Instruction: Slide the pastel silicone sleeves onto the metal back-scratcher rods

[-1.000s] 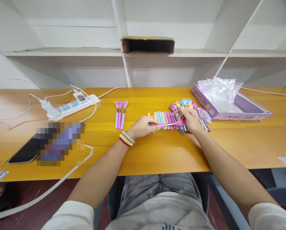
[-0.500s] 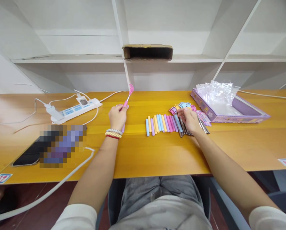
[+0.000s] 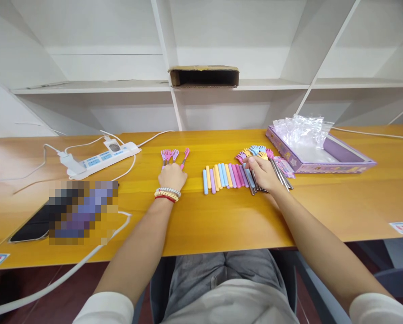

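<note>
Near the middle left of the table, my left hand [image 3: 173,176] is closed on a pink back scratcher [image 3: 186,155], its hand-shaped head pointing away from me. Beside it lie several pink and purple back scratchers [image 3: 168,156], their handles hidden under the hand. My right hand [image 3: 261,171] has its fingers curled over a cluster of metal rods [image 3: 278,171] with coloured hand-shaped heads [image 3: 255,150]; what its fingertips hold is hidden. Between the hands, a row of pastel handle tubes [image 3: 224,175] in blue, yellow, purple and pink lies side by side.
A purple box tray [image 3: 336,166] with clear plastic bags [image 3: 302,132] stands at the right. On the left are a white power strip [image 3: 105,159], a phone [image 3: 30,225] and a cable [image 3: 83,261]. A cardboard box [image 3: 204,76] rests on the shelf behind.
My left hand has lowered the pink back scratcher from a raised tilt to the table beside the others. My right hand remains over the rods, having moved little.
</note>
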The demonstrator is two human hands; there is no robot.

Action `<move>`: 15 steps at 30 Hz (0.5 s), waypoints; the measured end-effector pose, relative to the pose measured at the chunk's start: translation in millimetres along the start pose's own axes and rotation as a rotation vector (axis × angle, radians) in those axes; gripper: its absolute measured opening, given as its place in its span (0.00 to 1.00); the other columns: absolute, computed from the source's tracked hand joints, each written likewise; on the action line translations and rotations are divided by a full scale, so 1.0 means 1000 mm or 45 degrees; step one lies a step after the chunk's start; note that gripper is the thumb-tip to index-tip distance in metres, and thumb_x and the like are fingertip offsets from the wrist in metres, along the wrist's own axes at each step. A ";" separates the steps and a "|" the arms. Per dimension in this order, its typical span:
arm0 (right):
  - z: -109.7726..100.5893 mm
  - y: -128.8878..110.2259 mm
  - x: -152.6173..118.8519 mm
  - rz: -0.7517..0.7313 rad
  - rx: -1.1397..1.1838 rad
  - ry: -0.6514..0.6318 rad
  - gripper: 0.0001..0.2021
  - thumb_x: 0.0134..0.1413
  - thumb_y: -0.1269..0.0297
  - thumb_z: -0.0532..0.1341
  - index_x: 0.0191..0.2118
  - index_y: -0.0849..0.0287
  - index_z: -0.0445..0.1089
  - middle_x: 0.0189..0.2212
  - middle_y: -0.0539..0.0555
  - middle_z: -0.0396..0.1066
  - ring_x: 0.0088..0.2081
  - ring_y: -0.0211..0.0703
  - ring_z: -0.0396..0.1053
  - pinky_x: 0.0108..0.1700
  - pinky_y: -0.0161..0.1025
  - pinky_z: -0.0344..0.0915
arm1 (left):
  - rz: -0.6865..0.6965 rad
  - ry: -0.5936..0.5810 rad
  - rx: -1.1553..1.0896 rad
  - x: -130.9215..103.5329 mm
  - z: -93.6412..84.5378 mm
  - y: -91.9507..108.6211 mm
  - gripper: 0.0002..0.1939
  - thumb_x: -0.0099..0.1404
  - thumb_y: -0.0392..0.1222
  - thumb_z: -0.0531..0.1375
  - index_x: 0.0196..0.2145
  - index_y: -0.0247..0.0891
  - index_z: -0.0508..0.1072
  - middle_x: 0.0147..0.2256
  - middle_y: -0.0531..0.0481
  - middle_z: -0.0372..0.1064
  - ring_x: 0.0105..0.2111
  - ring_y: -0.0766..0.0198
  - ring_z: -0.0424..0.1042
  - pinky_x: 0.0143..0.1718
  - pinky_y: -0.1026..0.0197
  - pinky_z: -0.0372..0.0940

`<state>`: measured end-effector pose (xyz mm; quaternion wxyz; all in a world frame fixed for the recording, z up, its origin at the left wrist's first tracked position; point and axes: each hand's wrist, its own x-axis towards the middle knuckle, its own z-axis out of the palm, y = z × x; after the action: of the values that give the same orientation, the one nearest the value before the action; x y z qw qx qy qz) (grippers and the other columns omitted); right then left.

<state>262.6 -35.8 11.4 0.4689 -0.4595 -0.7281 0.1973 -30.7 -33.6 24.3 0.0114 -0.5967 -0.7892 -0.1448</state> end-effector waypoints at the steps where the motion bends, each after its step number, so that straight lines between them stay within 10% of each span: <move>1: -0.001 -0.001 0.000 -0.007 -0.016 0.001 0.24 0.62 0.46 0.48 0.32 0.60 0.71 0.27 0.52 0.70 0.32 0.41 0.67 0.36 0.37 0.62 | -0.013 -0.021 0.000 0.000 -0.001 0.000 0.17 0.61 0.43 0.54 0.39 0.31 0.77 0.37 0.29 0.72 0.42 0.41 0.71 0.36 0.48 0.65; 15: -0.004 -0.005 0.000 -0.007 -0.135 -0.025 0.23 0.62 0.47 0.48 0.28 0.60 0.68 0.25 0.50 0.67 0.28 0.39 0.63 0.33 0.36 0.57 | -0.049 0.011 0.089 0.005 0.008 0.002 0.18 0.59 0.49 0.54 0.38 0.34 0.77 0.36 0.33 0.73 0.44 0.42 0.70 0.38 0.48 0.66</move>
<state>263.5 -39.3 16.8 0.4374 -0.4798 -0.7432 0.1616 -28.8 -26.2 18.3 0.0327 -0.5801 -0.8050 -0.1199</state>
